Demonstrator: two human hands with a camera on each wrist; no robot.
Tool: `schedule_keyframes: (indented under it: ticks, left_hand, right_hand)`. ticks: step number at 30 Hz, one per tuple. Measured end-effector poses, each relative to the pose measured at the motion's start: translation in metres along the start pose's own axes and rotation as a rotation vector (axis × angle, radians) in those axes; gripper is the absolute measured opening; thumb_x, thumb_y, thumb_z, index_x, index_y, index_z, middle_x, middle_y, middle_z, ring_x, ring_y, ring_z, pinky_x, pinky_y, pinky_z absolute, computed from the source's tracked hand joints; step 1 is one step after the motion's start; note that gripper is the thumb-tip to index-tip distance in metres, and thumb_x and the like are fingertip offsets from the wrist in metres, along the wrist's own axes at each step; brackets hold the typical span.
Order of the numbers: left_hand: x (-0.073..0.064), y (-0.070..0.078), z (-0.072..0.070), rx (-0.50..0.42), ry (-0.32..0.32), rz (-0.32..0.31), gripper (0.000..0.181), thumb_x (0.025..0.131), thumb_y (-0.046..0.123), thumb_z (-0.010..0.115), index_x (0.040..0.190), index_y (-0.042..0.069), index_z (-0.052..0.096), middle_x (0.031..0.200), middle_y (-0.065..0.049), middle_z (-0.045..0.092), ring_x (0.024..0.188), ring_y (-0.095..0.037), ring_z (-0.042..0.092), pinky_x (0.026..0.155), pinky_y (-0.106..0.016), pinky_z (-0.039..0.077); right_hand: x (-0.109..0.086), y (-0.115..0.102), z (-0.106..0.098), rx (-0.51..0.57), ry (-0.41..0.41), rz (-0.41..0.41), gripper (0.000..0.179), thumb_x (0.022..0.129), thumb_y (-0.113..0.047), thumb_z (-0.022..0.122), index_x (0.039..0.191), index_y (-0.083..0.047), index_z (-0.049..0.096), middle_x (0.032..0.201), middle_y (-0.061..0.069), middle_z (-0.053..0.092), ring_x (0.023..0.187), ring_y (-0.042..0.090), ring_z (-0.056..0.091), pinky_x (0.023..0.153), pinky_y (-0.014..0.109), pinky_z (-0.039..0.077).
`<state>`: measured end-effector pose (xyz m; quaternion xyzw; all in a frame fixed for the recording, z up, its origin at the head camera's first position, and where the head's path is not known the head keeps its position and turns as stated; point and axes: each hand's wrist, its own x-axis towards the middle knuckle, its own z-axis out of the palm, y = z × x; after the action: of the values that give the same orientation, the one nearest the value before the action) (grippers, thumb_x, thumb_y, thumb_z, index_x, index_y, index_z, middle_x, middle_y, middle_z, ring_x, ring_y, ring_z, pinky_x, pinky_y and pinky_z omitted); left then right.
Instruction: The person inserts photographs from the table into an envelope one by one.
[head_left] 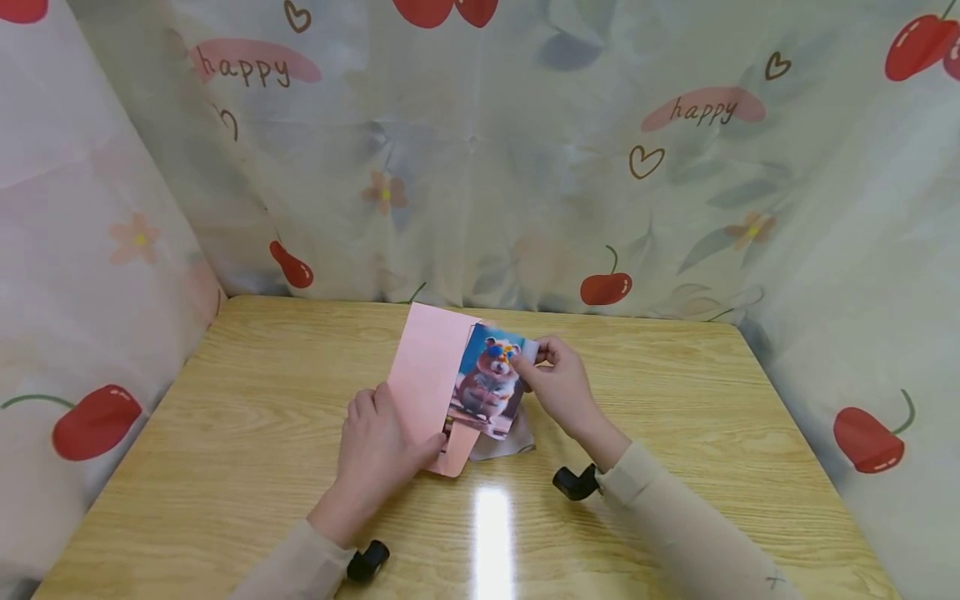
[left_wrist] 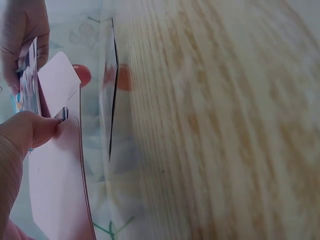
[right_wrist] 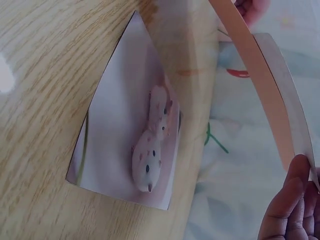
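Observation:
My left hand [head_left: 375, 454] grips a pink paper envelope [head_left: 429, 354], its thumb over the lower front and its other fingers at the left edge and behind. A picture card [head_left: 486, 387] shows a hamster in sunglasses against blue. My right hand [head_left: 562, 390] pinches this card by its upper right edge, and the card overlaps the envelope's right part in the head view. Under them on the table lies another card [right_wrist: 117, 130], printed with two small white hamsters. In the left wrist view, the left thumb presses at a notch in the envelope [left_wrist: 60, 170].
The wooden table [head_left: 247, 417] has a light reflection at its front middle. Cloth with cherries and "happy" lettering [head_left: 480, 167] hangs behind it and at both sides. Black wrist-camera pieces [head_left: 576, 483] show at both cuffs.

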<state>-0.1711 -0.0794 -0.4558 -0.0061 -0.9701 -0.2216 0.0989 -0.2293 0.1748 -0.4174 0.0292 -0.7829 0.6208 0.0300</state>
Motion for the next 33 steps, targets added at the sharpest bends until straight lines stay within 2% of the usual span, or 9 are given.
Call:
schedule_keyframes:
  ticks: [2,6,8,10,14,20,27,30,33]
  left_hand:
    - [0.0,0.0,0.001,0.0,-0.001,0.0,0.109,0.061,0.068,0.074,0.128,-0.009,0.038,0.114,-0.026,0.043,0.101,-0.037,0.043,0.087,-0.049,0.04]
    - [-0.001,0.0,0.001,0.003,0.002,-0.003,0.108,0.062,0.068,0.074,0.128,-0.009,0.038,0.113,-0.025,0.044,0.1,-0.036,0.043,0.087,-0.048,0.041]
    - [-0.001,0.0,0.002,0.002,0.008,0.0,0.106,0.062,0.068,0.073,0.127,-0.009,0.039,0.112,-0.025,0.044,0.099,-0.036,0.043,0.086,-0.047,0.041]
    - [-0.002,-0.001,0.002,0.0,0.016,0.007,0.105,0.063,0.068,0.073,0.126,-0.009,0.039,0.111,-0.024,0.044,0.098,-0.036,0.043,0.085,-0.047,0.041]
    - [-0.002,-0.002,0.002,-0.004,0.025,0.013,0.104,0.063,0.067,0.073,0.125,-0.009,0.039,0.11,-0.024,0.044,0.097,-0.036,0.043,0.084,-0.047,0.041]
    - [-0.003,-0.001,0.002,-0.004,0.018,0.009,0.105,0.063,0.068,0.073,0.126,-0.008,0.039,0.111,-0.024,0.043,0.098,-0.035,0.042,0.085,-0.047,0.04]
    - [-0.002,-0.003,0.002,-0.025,0.046,0.035,0.101,0.063,0.065,0.075,0.123,-0.009,0.04,0.109,-0.025,0.043,0.096,-0.036,0.043,0.083,-0.047,0.041]
    - [-0.002,-0.005,0.002,-0.021,0.047,0.024,0.102,0.063,0.064,0.075,0.124,-0.009,0.04,0.109,-0.026,0.043,0.096,-0.037,0.043,0.082,-0.048,0.041]
    - [-0.002,-0.006,0.002,-0.013,0.046,0.005,0.102,0.062,0.064,0.075,0.124,-0.009,0.039,0.11,-0.026,0.043,0.097,-0.037,0.043,0.082,-0.048,0.041]
  right_hand:
    - [-0.001,0.001,0.001,-0.009,-0.013,0.007,0.027,0.089,-0.024,0.07,0.101,-0.005,0.055,0.094,0.013,0.058,0.066,0.022,0.063,0.064,0.035,0.053]
    - [-0.002,0.001,0.002,-0.021,-0.04,0.008,0.025,0.089,-0.023,0.071,0.098,-0.005,0.056,0.092,0.013,0.058,0.069,0.039,0.06,0.059,0.031,0.05]
    - [-0.003,0.002,0.002,-0.029,-0.052,0.008,0.024,0.089,-0.022,0.071,0.098,-0.004,0.056,0.092,0.013,0.057,0.073,0.047,0.058,0.06,0.034,0.051]
    - [-0.003,0.003,0.003,-0.04,-0.063,0.013,0.025,0.089,-0.021,0.071,0.099,-0.004,0.056,0.092,0.013,0.057,0.076,0.049,0.059,0.063,0.039,0.053]
    - [-0.003,0.005,0.003,-0.084,-0.072,0.023,0.025,0.088,-0.022,0.071,0.098,-0.005,0.056,0.091,0.012,0.057,0.074,0.041,0.062,0.068,0.049,0.053]
    - [-0.002,0.006,0.005,-0.11,-0.08,0.008,0.024,0.087,-0.021,0.073,0.097,-0.005,0.058,0.089,0.012,0.058,0.069,0.023,0.062,0.07,0.056,0.051]
    - [-0.004,0.005,0.009,-0.103,-0.112,-0.001,0.027,0.086,-0.024,0.074,0.098,-0.005,0.058,0.09,0.011,0.058,0.069,0.025,0.061,0.059,0.037,0.053]
    - [-0.005,0.003,0.01,-0.068,-0.127,0.004,0.027,0.089,-0.025,0.07,0.1,-0.004,0.058,0.091,0.012,0.058,0.071,0.027,0.062,0.062,0.035,0.053]
    - [-0.007,-0.002,0.011,-0.014,-0.14,0.006,0.023,0.093,-0.021,0.065,0.103,-0.002,0.058,0.093,0.014,0.058,0.071,0.028,0.063,0.065,0.038,0.054]
